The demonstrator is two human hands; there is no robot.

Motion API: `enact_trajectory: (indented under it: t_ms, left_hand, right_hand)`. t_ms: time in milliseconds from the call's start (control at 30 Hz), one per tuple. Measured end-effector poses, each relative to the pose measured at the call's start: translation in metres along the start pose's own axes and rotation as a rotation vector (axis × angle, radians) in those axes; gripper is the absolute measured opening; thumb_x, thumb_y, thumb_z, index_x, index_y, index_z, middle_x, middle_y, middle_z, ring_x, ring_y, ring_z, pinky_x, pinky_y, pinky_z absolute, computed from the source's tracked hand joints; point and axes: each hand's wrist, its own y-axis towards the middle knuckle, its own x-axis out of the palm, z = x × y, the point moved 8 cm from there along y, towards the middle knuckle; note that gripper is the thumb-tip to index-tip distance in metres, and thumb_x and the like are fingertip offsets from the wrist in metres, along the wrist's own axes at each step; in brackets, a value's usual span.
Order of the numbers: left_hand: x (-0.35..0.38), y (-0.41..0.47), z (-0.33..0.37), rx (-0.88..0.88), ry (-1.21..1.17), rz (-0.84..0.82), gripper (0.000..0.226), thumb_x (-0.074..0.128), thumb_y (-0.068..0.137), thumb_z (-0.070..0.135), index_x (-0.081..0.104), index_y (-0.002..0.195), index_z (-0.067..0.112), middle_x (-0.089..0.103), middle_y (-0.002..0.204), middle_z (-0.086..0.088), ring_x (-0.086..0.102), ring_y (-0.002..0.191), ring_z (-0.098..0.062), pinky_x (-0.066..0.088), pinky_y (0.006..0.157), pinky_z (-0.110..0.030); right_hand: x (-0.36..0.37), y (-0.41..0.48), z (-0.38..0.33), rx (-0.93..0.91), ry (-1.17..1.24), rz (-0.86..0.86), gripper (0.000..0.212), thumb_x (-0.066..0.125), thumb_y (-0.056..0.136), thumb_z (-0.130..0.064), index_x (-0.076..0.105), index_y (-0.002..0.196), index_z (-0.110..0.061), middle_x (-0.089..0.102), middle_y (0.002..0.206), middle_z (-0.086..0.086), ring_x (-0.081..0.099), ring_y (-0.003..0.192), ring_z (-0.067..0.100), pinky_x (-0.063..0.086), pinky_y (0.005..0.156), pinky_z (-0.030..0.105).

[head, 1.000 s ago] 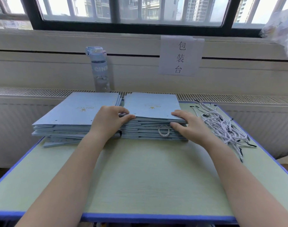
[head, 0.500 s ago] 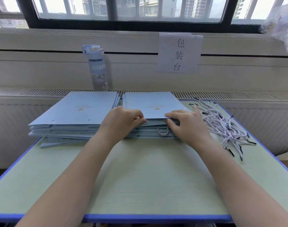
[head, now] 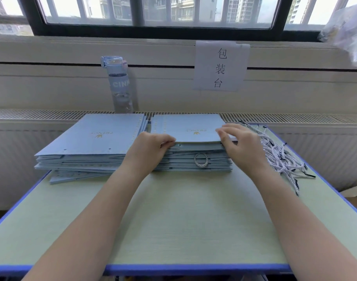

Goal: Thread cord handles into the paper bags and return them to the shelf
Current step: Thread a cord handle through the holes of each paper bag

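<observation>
My left hand [head: 151,151] and right hand [head: 241,148] each pinch in their grip a near corner of the top paper bag [head: 194,128], at 12 o'clock on the counter [head: 173,220]. Loose cord handles [head: 279,157] lie at 2 o'clock. I judge the threading hardly begun: only one loop [head: 201,160] shows in the stack [head: 214,168].

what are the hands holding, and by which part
The top paper bag of the right stack: left hand pinches its near-left corner, right hand holds its near-right corner.
</observation>
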Motion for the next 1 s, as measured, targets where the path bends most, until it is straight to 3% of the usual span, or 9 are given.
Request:
enact_trajectory:
  t_ms: [67, 133, 267, 333, 467, 600, 667, 833, 1000]
  left_hand:
    - [0.0, 0.0, -0.002, -0.013, -0.005, 0.003, 0.011, 0.072, 0.082, 0.01, 0.076, 0.092, 0.006, 0.074, 0.075, -0.005, 0.069, 0.064, -0.019, 0.051, 0.068, -0.022]
    - [0.001, -0.001, -0.003, -0.02, -0.009, -0.001, 0.011, 0.071, 0.083, 0.01, 0.075, 0.092, 0.006, 0.074, 0.076, -0.005, 0.069, 0.065, -0.019, 0.051, 0.068, -0.023]
    - [0.001, -0.001, -0.009, -0.078, -0.036, 0.009, 0.012, 0.07, 0.084, 0.012, 0.075, 0.094, 0.008, 0.074, 0.08, -0.005, 0.07, 0.072, -0.018, 0.052, 0.072, -0.025]
    - [0.0, -0.002, -0.013, -0.105, -0.045, 0.018, 0.013, 0.07, 0.084, 0.012, 0.075, 0.095, 0.008, 0.074, 0.081, -0.005, 0.069, 0.074, -0.018, 0.052, 0.074, -0.025]
    - [-0.001, -0.002, -0.015, -0.12, -0.048, 0.029, 0.014, 0.07, 0.085, 0.011, 0.075, 0.096, 0.007, 0.074, 0.083, -0.006, 0.069, 0.076, -0.018, 0.051, 0.077, -0.025]
    - [0.0, -0.003, -0.015, -0.128, -0.051, 0.02, 0.014, 0.07, 0.084, 0.012, 0.075, 0.097, 0.007, 0.074, 0.083, -0.005, 0.069, 0.076, -0.017, 0.051, 0.076, -0.024]
    - [0.001, -0.003, -0.015, -0.128, -0.049, 0.005, 0.014, 0.069, 0.085, 0.014, 0.075, 0.097, 0.008, 0.074, 0.083, -0.004, 0.069, 0.076, -0.017, 0.054, 0.077, -0.028]
    - [0.001, -0.003, -0.01, -0.093, -0.037, -0.013, 0.011, 0.071, 0.084, 0.017, 0.077, 0.093, 0.013, 0.074, 0.083, 0.0, 0.069, 0.075, -0.016, 0.053, 0.07, -0.027]
    - [0.009, -0.004, -0.007, -0.098, -0.058, -0.106, 0.009, 0.067, 0.087, 0.018, 0.074, 0.093, 0.015, 0.074, 0.088, 0.002, 0.067, 0.084, -0.015, 0.055, 0.072, -0.037]
  right_hand:
    - [-0.02, 0.004, 0.014, 0.061, -0.08, 0.139, 0.023, 0.05, 0.095, -0.011, 0.069, 0.107, -0.006, 0.067, 0.11, 0.01, 0.059, 0.105, 0.024, 0.038, 0.089, 0.021]
    - [-0.028, 0.005, 0.04, 0.194, -0.166, 0.12, 0.029, 0.046, 0.093, -0.003, 0.065, 0.114, -0.005, 0.064, 0.114, 0.014, 0.056, 0.108, 0.03, 0.036, 0.088, 0.024]
    - [0.014, -0.008, 0.093, 0.434, -0.416, -0.401, 0.033, 0.052, 0.09, -0.014, 0.06, 0.121, -0.02, 0.061, 0.122, 0.011, 0.053, 0.113, 0.031, 0.044, 0.092, 0.036]
    - [0.021, -0.012, 0.1, 0.467, -0.459, -0.483, 0.03, 0.055, 0.09, -0.023, 0.063, 0.119, -0.025, 0.06, 0.123, 0.008, 0.054, 0.114, 0.029, 0.044, 0.096, 0.039]
    - [0.012, -0.011, 0.105, 0.514, -0.382, -0.361, 0.029, 0.055, 0.089, -0.014, 0.065, 0.115, -0.019, 0.065, 0.112, 0.011, 0.058, 0.104, 0.031, 0.045, 0.094, 0.038]
    - [0.009, -0.012, 0.109, 0.537, -0.453, -0.329, 0.035, 0.05, 0.088, -0.009, 0.06, 0.12, -0.013, 0.06, 0.12, 0.017, 0.051, 0.115, 0.034, 0.044, 0.095, 0.039]
    - [-0.004, -0.005, 0.101, 0.515, -0.483, -0.188, 0.036, 0.048, 0.085, -0.001, 0.06, 0.118, -0.007, 0.055, 0.119, 0.022, 0.046, 0.115, 0.038, 0.041, 0.089, 0.039]
    - [-0.049, 0.0, 0.058, 0.275, -0.178, 0.352, 0.026, 0.044, 0.089, 0.007, 0.064, 0.105, 0.004, 0.052, 0.11, 0.028, 0.049, 0.1, 0.037, 0.028, 0.079, 0.019]
    - [-0.041, 0.003, 0.026, 0.046, 0.009, 0.378, 0.021, 0.044, 0.092, 0.001, 0.065, 0.095, 0.0, 0.053, 0.096, 0.013, 0.058, 0.069, 0.016, 0.036, 0.071, 0.011]
